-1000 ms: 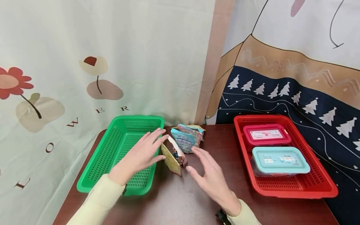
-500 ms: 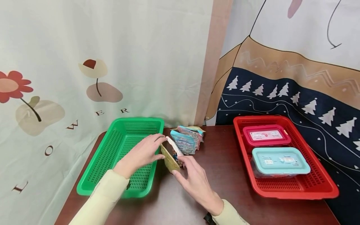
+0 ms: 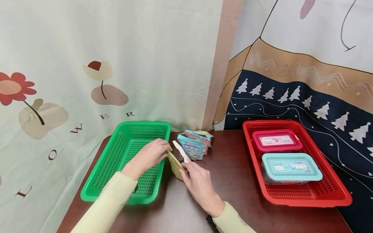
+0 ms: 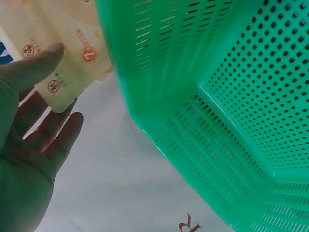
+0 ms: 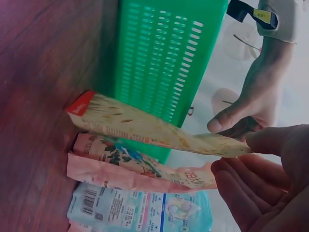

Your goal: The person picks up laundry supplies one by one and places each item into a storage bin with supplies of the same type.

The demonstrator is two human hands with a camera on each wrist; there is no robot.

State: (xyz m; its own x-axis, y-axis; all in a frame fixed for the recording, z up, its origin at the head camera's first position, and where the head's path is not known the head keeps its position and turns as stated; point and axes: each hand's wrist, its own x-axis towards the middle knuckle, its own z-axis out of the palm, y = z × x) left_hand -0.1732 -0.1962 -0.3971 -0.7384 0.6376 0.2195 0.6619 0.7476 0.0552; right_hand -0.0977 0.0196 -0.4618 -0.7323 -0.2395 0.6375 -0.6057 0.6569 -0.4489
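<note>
A flat yellow packet (image 3: 175, 166) stands on edge beside the green basket (image 3: 145, 199). My left hand (image 3: 149, 157) pinches its far upper corner, the thumb lying on the printed face and the fingers behind it in the left wrist view. At the near upper corner, my right hand (image 3: 201, 187) pinches the same packet between thumb and fingers. Just right of it stands a pink packet (image 5: 116, 176) with a pale top edge, close to my right fingertips; whether they touch it I cannot tell. Beyond are a light-blue packet (image 3: 190, 148) and more packets, partly hidden.
On the right of the brown table (image 3: 230, 168) sits a red basket (image 3: 306, 203). It holds a box with a crimson lid (image 3: 276, 140) and one with a light-blue lid (image 3: 291, 165). A printed curtain (image 3: 163, 64) hangs behind the table.
My right hand has moved left and now grips the yellow packet's near corner. My left fingers have come down and closed on its far corner. The packet has shifted slightly.
</note>
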